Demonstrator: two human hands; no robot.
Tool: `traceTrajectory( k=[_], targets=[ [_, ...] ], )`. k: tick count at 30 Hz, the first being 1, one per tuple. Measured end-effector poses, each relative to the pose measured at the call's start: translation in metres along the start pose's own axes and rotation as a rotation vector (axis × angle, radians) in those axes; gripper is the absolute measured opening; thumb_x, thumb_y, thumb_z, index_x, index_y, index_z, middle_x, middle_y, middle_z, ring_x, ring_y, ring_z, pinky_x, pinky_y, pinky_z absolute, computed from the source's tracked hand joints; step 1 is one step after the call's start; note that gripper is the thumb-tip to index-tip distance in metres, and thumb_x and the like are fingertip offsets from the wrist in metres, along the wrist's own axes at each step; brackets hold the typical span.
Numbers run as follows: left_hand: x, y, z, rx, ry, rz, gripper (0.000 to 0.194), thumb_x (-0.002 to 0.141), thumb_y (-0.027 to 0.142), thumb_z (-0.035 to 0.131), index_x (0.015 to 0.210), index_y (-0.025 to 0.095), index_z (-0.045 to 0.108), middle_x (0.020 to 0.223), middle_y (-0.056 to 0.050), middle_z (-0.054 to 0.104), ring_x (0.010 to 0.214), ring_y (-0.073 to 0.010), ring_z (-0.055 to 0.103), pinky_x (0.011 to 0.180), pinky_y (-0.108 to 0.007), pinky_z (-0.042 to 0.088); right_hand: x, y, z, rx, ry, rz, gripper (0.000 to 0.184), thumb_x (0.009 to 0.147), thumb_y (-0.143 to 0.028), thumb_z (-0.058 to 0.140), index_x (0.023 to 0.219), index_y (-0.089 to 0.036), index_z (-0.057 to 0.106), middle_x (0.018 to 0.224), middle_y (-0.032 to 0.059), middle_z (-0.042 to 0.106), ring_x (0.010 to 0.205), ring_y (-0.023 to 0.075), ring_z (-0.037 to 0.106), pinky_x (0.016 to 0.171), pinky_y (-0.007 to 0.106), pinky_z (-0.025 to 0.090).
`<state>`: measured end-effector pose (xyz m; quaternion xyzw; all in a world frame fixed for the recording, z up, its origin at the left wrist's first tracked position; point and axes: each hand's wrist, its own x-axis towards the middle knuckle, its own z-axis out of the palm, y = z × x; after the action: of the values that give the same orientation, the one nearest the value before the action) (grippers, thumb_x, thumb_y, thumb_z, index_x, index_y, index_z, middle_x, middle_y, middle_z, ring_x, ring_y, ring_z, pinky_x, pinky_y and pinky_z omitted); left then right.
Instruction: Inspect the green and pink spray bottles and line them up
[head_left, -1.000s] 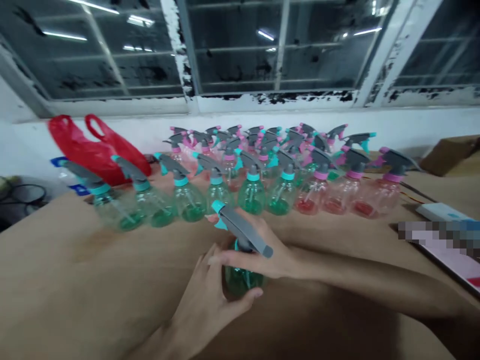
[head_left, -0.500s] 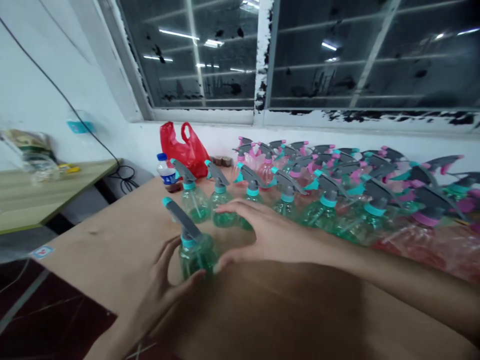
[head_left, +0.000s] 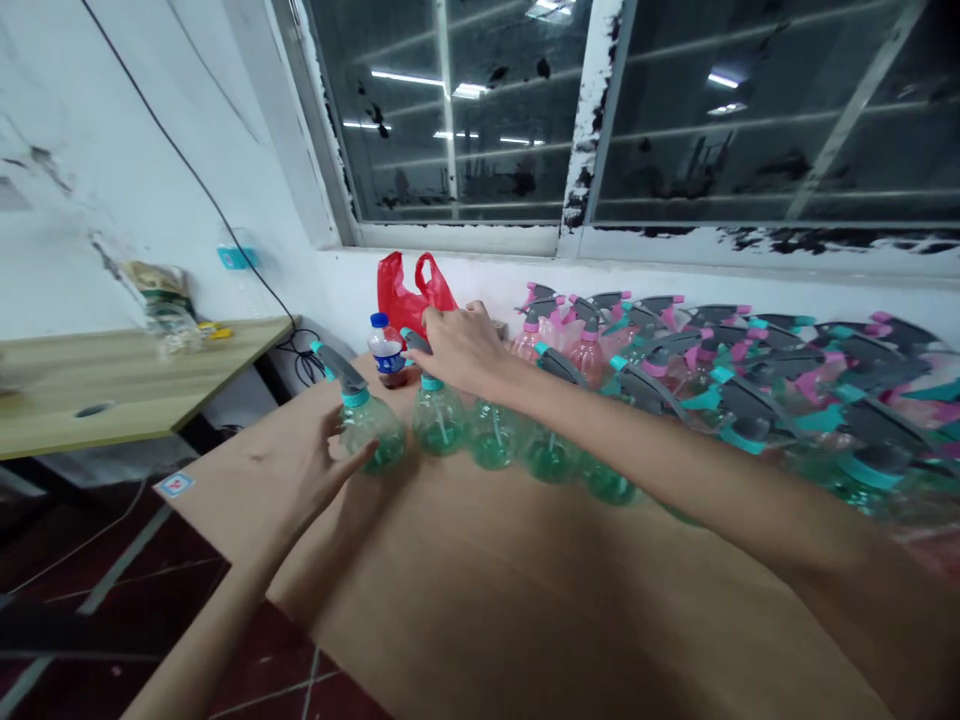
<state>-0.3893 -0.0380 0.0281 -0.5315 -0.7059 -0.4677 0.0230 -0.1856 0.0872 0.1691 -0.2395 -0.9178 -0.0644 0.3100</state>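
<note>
My left hand [head_left: 322, 470] is curved round a clear green spray bottle [head_left: 373, 425] at the left end of the front row, with the thumb across its near side. The bottle has a turquoise collar and a grey trigger head. My right hand [head_left: 465, 348] is stretched out over the row, thumb and fingers apart, in front of the red plastic bag [head_left: 411, 298]. It partly covers the head of a second green spray bottle [head_left: 439, 420] and hides the head of a third spray bottle [head_left: 492, 437]. Whether the right fingertips touch anything is hidden.
A drink bottle with a blue cap [head_left: 388, 350] stands behind the row's left end. Several pink-trimmed spray bottles [head_left: 589, 348] crowd the back right by the window wall. A wooden table [head_left: 112, 385] stands to the left, across a gap from the brown tabletop [head_left: 480, 590].
The view has swung left. My left hand has carried the green spray bottle to the row's left end. My right hand has let go of it and moved over the row toward the red bag.
</note>
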Motion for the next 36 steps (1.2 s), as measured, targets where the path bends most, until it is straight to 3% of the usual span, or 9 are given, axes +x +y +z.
traceTrajectory(
  k=[6,13,17,22,25,29,32,36],
  targets=[
    [0.029,-0.005,0.016,-0.029,-0.01,-0.008,0.061,0.068,0.051,0.065,0.119,0.022,0.046,0.116,-0.01,0.059,0.103,-0.032,0.059,0.081,-0.045,0.047,0.01,-0.005,0.023,-0.008,-0.062,0.005,0.034,0.086,-0.027,0.055,0.104,0.001,0.056,0.084,0.0218,0.071,0.077,0.0297,0.066,0.085,0.046,0.032],
    [0.044,-0.005,0.029,-0.043,-0.049,0.022,0.059,0.07,0.048,0.066,0.118,0.022,0.047,0.115,-0.009,0.06,0.107,-0.0316,0.057,0.086,-0.046,0.044,0.007,-0.001,0.032,-0.021,-0.084,-0.048,0.028,0.089,-0.016,0.046,0.11,0.001,0.053,0.084,0.0189,0.072,0.078,0.0269,0.067,0.088,0.047,0.035],
    [0.047,-0.006,0.03,-0.041,-0.06,0.022,0.06,0.069,0.047,0.067,0.119,0.022,0.047,0.116,-0.009,0.06,0.108,-0.0307,0.057,0.087,-0.045,0.044,0.008,-0.005,0.035,-0.02,-0.101,-0.059,0.031,0.093,-0.024,0.047,0.113,-0.001,0.053,0.087,0.0141,0.07,0.081,0.0228,0.067,0.093,0.047,0.038],
    [0.046,-0.005,0.028,-0.037,-0.088,0.002,0.069,0.067,0.046,0.07,0.126,0.022,0.043,0.117,-0.01,0.06,0.112,-0.0316,0.055,0.084,-0.042,0.046,0.0,-0.016,0.029,-0.015,-0.126,-0.032,0.033,0.089,-0.031,0.058,0.119,-0.018,0.055,0.121,0.0083,0.057,0.1,0.0219,0.061,0.08,0.042,0.053],
    [0.042,-0.001,0.025,-0.035,-0.073,-0.025,0.078,0.065,0.046,0.072,0.131,0.02,0.039,0.117,-0.012,0.06,0.115,-0.0335,0.054,0.085,-0.045,0.046,-0.008,-0.023,0.023,0.011,-0.133,-0.066,0.032,0.091,-0.029,0.055,0.119,-0.012,0.054,0.11,0.0103,0.063,0.093,0.0213,0.063,0.084,0.044,0.049],
    [0.025,0.018,0.017,-0.046,0.061,-0.05,0.077,0.069,0.05,0.069,0.131,0.019,0.037,0.128,-0.017,0.051,0.122,-0.0368,0.046,0.094,-0.053,0.039,-0.027,-0.031,0.01,0.057,-0.11,-0.131,0.032,0.09,-0.018,0.044,0.115,0.0,0.051,0.079,0.0134,0.071,0.069,0.0213,0.065,0.092,0.046,0.036],
    [-0.007,0.042,0.01,-0.087,0.157,-0.034,0.059,0.083,0.053,0.055,0.129,0.019,0.04,0.134,-0.016,0.046,0.127,-0.0333,0.041,0.1,-0.052,0.035,-0.05,-0.035,-0.006,0.079,-0.096,-0.167,0.031,0.088,-0.015,0.041,0.113,0.0,0.052,0.083,0.0168,0.071,0.071,0.0228,0.064,0.09,0.043,0.035],
    [-0.069,0.081,0.011,-0.17,0.091,0.01,0.039,0.094,0.049,0.04,0.123,0.023,0.047,0.126,-0.009,0.054,0.119,-0.0282,0.05,0.096,-0.046,0.043,-0.09,-0.034,-0.034,0.087,-0.1,-0.193,0.03,0.087,-0.014,0.041,0.11,-0.002,0.053,0.076,0.0141,0.071,0.069,0.0235,0.063,0.093,0.043,0.032]
  ],
)
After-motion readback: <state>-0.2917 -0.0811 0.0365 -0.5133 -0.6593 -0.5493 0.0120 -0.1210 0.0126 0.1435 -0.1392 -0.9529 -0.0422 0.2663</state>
